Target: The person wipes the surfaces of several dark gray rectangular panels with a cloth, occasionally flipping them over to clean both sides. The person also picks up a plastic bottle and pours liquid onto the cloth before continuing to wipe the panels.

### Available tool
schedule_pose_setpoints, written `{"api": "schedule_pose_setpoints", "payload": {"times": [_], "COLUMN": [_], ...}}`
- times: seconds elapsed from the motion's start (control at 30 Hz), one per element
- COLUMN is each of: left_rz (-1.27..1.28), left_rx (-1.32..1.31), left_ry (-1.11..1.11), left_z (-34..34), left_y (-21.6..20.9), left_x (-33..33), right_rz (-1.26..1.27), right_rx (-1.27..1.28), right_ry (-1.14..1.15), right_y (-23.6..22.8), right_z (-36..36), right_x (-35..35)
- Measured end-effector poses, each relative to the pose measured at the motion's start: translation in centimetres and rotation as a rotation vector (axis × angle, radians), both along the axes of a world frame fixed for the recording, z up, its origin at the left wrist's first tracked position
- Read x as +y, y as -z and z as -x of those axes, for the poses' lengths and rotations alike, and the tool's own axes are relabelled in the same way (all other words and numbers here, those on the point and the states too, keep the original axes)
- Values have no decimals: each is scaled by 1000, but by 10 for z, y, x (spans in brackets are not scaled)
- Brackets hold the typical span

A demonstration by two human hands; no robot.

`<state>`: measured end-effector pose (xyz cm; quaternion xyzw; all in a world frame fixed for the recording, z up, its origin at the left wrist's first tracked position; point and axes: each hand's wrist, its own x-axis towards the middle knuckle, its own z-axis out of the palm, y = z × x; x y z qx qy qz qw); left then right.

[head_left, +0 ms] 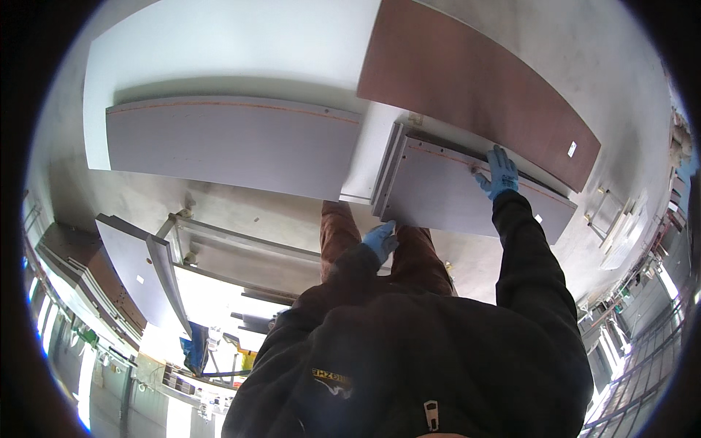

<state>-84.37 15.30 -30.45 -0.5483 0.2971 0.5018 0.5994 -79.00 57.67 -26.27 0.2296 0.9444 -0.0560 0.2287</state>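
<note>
Nearest, the blue-gloved left hand (380, 241) is at the near left corner of a smooth, grey, rectangular panel (453, 196); whether it grips, I cannot tell. The right hand (502, 174), thumb spread wide from its fingers, rests at the panel's far edge, beyond which lies a flat, dull-surfaced brown board (467, 80)

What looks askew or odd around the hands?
The stack: the grey board under the right hand does not sit flush. Edges of what look like lower boards show past its left end. No clear damage stands out.
</note>
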Motion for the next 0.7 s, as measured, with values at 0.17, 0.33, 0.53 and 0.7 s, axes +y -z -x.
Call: {"api": "schedule_pose_setpoints", "payload": {"times": [0.17, 0.33, 0.53, 0.7], "left_rz": [7, -34, -21, 27], "left_rx": [47, 11, 7, -30], "left_ry": [-237, -456, -430, -409], "left_z": [-25, -39, -35, -26], "left_y": [-3, 1, -2, -5], "left_x": [72, 95, 95, 82], "right_rz": [-3, -12, -26, -25], "right_rx": [38, 101, -24, -70], "right_ry": [24, 56, 108, 82], "right_y": [25, 18, 4, -15], "right_z": [-23, -19, 4, 36], "right_x": [-5, -19, -26, -38]}}
